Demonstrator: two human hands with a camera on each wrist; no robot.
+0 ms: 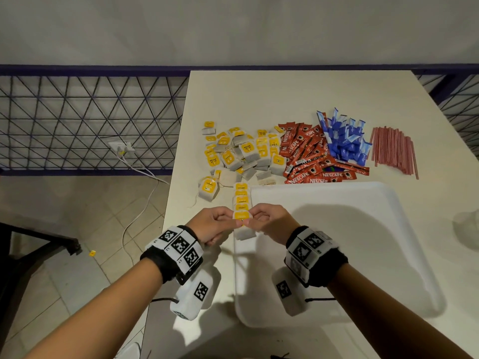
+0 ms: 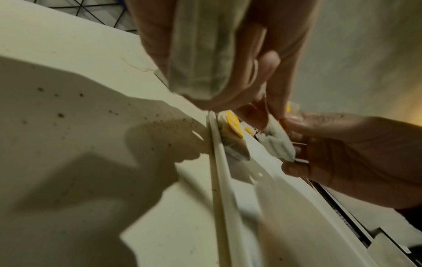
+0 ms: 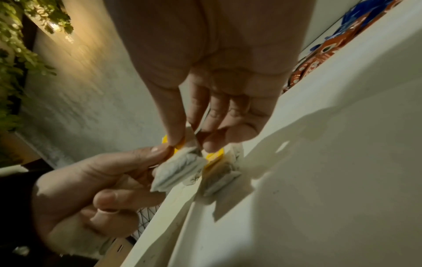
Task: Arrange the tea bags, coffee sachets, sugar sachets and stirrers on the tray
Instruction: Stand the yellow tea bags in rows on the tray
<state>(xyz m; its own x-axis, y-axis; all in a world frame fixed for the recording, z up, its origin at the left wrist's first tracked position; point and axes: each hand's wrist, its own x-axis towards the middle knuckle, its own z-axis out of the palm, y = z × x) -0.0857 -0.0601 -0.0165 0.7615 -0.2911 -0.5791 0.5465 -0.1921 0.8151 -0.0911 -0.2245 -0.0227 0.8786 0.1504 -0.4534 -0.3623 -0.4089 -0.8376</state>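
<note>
Both hands meet over the left rim of the white tray (image 1: pixel 350 255). My left hand (image 1: pixel 233 222) and right hand (image 1: pixel 250 220) pinch one tea bag (image 1: pixel 242 230) with a yellow tag between them. In the left wrist view the left hand (image 2: pixel 265 104) also holds a pale bundle of tea bags (image 2: pixel 200 54) in its palm. A short row of tea bags (image 1: pixel 241 199) lies along the tray's left edge, just beyond the hands. Farther back on the table lie the loose tea bag pile (image 1: pixel 241 151), red coffee sachets (image 1: pixel 308 156), blue sugar sachets (image 1: pixel 342 138) and red stirrers (image 1: pixel 394 151).
The table's left edge (image 1: pixel 168 203) runs close to the hands, with tiled floor, a white cable (image 1: pixel 140 203) and a dropped yellow tag (image 1: pixel 92 253) below. A metal grid fence (image 1: pixel 90 120) stands at the back left. A translucent object (image 1: pixel 466 229) sits at the far right.
</note>
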